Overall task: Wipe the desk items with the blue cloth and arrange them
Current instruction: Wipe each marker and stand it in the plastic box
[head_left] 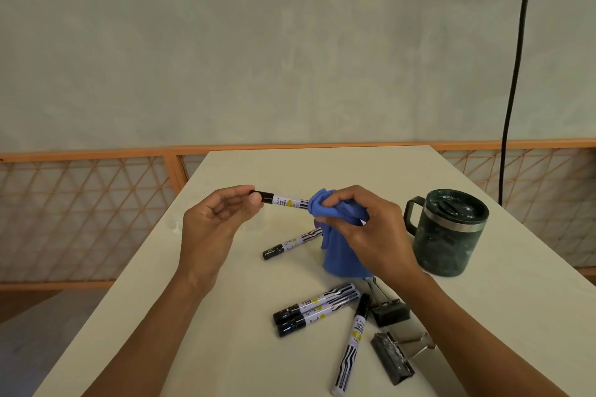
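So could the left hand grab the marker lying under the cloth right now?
Probably not yet: the left hand is pinching the marker being wiped. The lying marker itself is mostly uncovered.

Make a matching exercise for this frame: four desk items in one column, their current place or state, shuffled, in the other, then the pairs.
Items:
1. held marker
2. blue cloth
3. green mug
4. pair of markers

States:
A. standing upright on the desk, lid on
B. lying side by side on the desk
C. bunched in the right hand, wrapped round one end of a marker
D. cap end pinched in the left hand, above the desk

Pairs: 1-D, 2-C, 3-A, 4-B
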